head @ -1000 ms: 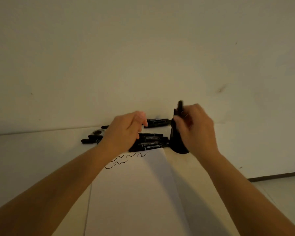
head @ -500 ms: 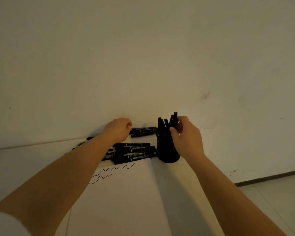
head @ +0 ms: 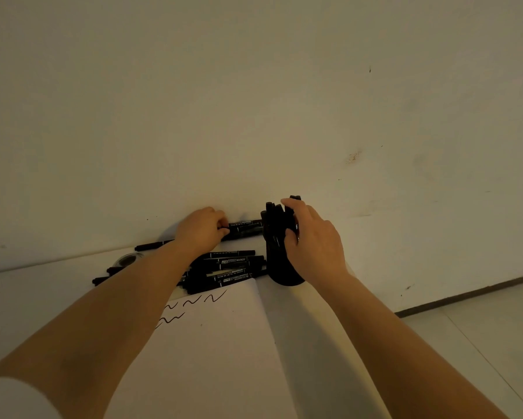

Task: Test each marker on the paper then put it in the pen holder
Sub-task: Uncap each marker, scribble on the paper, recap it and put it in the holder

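- Progress: several markers already stand in the black pen holder point(head: 279, 255); six squiggles mark the paper point(head: 224, 352). A pile of markers point(head: 227, 267) remains on the counter point(head: 27, 297), so you have much left to test.
- Your left hand point(head: 201, 229) pinches the end of the next marker point(head: 245, 228), lying by the wall just left of the holder.
- Your right hand point(head: 313, 246) curls round the holder, fingertips on the stored markers' tops.

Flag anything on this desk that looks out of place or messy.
The untested markers lie in a loose, crisscrossed heap at the paper's top edge, some overlapping it. A small clear round object sits among them; what it is, I cannot tell.
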Demonstrator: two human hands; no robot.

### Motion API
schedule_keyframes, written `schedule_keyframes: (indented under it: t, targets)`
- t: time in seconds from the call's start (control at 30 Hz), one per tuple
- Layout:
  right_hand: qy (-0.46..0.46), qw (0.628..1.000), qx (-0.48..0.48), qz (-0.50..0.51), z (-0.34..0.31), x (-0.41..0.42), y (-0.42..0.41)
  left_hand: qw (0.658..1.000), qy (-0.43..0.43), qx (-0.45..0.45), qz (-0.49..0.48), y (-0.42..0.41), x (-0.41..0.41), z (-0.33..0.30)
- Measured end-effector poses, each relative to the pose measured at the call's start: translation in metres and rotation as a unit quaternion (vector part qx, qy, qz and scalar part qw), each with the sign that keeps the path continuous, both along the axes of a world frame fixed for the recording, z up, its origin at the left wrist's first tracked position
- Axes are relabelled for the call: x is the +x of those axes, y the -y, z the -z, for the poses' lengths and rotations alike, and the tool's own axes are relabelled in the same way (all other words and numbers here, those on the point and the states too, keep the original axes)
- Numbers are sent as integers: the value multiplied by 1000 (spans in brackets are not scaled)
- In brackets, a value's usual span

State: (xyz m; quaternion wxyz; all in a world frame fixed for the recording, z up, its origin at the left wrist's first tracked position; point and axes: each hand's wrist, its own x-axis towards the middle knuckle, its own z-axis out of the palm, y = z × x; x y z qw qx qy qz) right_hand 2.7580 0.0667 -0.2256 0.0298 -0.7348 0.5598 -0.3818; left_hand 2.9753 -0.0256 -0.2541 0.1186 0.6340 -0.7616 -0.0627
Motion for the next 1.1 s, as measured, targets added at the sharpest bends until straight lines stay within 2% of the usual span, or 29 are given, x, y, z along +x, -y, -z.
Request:
schedule_keyframes:
  t: [0.3, 0.43, 0.5, 0.57, 0.6, 0.67, 0.73, 0.83, 0.97, 1.1]
  targets:
    - [10, 1000, -7, -5, 4, 0, -6, 996, 84, -2, 10, -6, -6, 7]
    - [-13, 1000, -20, 18, 0, 0, -11, 998, 64, -5, -18, -11, 2, 3]
    - [-33, 995, -85, 30, -5, 5, -18, 998, 45, -7, -36, -17, 11, -4]
    - [-17, 988, -150, 8, -8, 12, -27, 998, -2, -30, -62, -28, 21, -11]
    - [3, 988, -152, -18, -8, 18, -33, 995, -37, -43, -78, -36, 26, -14]
    - [55, 993, -70, -75, -6, 29, -44, 986, -121, -58, -95, -58, 33, -19]
    - [111, 986, 69, -107, 2, 42, -52, 975, -199, -57, -85, -86, 36, -21]
    - [225, 941, 221, -120, 12, 60, -60, 967, -246, -37, -59, -129, 35, -20]
    - [348, 875, 302, -149, 21, 77, -73, 967, -252, 9, -30, -172, 34, -12]
    - [408, 841, 311, -171, 28, 85, -89, 981, -191, 33, 13, -197, 37, -9]
